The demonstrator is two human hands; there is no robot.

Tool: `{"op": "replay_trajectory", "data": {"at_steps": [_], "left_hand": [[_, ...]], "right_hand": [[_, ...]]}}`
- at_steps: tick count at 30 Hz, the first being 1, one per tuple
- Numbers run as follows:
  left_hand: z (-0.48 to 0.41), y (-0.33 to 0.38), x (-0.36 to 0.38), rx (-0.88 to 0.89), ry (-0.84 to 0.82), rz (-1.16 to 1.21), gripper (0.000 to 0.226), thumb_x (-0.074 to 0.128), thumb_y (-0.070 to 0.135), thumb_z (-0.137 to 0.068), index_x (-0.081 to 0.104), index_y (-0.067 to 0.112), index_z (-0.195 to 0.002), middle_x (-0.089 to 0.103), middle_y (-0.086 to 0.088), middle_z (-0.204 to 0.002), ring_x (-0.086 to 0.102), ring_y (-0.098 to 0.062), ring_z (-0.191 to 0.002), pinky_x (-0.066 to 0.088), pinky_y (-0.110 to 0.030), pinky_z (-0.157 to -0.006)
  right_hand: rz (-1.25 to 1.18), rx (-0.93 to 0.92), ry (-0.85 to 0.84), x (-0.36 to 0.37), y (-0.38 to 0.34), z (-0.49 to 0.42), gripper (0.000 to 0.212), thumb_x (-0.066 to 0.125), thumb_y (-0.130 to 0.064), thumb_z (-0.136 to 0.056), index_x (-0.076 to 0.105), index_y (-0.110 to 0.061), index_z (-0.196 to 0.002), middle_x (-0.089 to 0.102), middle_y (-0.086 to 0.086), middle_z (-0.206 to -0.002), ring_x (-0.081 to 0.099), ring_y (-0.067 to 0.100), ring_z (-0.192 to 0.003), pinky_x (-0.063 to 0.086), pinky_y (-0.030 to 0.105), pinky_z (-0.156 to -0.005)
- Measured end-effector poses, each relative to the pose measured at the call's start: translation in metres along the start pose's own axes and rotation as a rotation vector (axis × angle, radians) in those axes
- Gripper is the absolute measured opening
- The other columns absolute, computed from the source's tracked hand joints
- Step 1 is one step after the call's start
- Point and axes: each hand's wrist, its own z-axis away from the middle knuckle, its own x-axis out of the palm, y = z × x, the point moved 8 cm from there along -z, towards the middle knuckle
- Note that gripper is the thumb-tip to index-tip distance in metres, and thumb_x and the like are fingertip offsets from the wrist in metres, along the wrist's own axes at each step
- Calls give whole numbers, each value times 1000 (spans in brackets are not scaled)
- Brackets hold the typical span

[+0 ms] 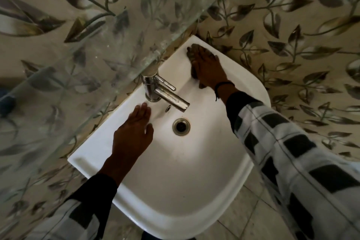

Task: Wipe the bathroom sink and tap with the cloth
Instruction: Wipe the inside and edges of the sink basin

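We see one white sink point(194, 187) with one chrome tap point(165, 93) at its back edge, one drain point(181, 126) in the bowl and one small overflow hole point(168, 108) just under the spout, all below a single glass shelf point(109, 31). Our right hand point(207, 68) lies flat with fingers spread, pressing the one dark cloth point(191, 54) onto the sink's far right corner, a dark band point(224, 84) around the wrist. Our left hand point(134, 128) rests open and flat on the ledge just beside the tap's base, holding nothing.
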Motion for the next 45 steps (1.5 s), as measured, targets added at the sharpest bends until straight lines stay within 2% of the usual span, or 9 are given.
{"op": "replay_trajectory", "data": {"at_steps": [5,8,18,21,27,33,38,41,45], "left_hand": [[-1,1,-4,-24,2,-7,57,38,34,-89,41,23,-145,28,9,-154,22,-6,-141,46,-36,-98],[0,2,-5,-18,1,-4,58,38,35,-87,44,21,-143,32,7,-153,29,-10,-141,47,-38,-96],[0,0,-3,-18,7,5,59,30,39,-87,45,23,-143,34,8,-152,26,-7,-139,48,-34,-95],[1,-3,-2,-28,-9,29,53,39,34,-94,39,26,-146,25,13,-155,16,-1,-140,43,-32,-100],[-1,-4,-4,-51,2,84,52,44,31,-95,38,27,-146,22,16,-155,11,3,-139,38,-28,-103],[1,-1,-2,-42,22,82,52,51,26,-94,41,24,-145,27,12,-154,24,-7,-142,42,-33,-101],[-1,-7,2,-31,-15,38,54,50,30,-95,36,25,-147,22,14,-155,21,-5,-143,39,-33,-105],[-2,-9,-1,-52,-21,79,54,49,31,-95,34,29,-147,19,18,-155,16,0,-143,38,-33,-105],[0,-9,0,-72,-15,103,54,49,32,-95,34,30,-147,19,19,-155,14,3,-142,36,-31,-106]], "right_hand": [[30,32,-43,2,-13,-17,65,8,-28,-93,18,-7,-154,18,19,-160,19,35,-148,17,50,-119],[37,-97,-61,3,-16,-2,63,12,-32,-96,18,-8,-154,17,17,-161,17,33,-149,18,54,-119],[31,185,-188,13,7,-61,65,26,-33,-99,2,-11,-156,0,21,-162,2,39,-149,4,56,-120],[40,102,-188,2,4,-49,74,6,-45,-92,6,-9,-156,3,20,-162,2,39,-149,1,55,-120],[125,81,-160,13,49,4,62,5,-38,-98,14,-13,-155,24,19,-159,24,40,-145,26,60,-112],[173,-32,-233,4,40,-23,77,50,-36,-92,12,-19,-157,8,14,-163,8,39,-149,15,62,-115],[180,-87,-275,1,42,-32,80,57,-32,-94,10,-18,-157,7,13,-163,5,37,-149,13,59,-117],[139,-162,-101,-14,49,14,62,41,-29,-96,25,-12,-153,28,18,-157,29,39,-143,28,60,-113],[41,47,-50,-19,97,94,55,22,-34,-102,25,-11,-152,27,16,-158,29,34,-144,21,54,-118]]}}
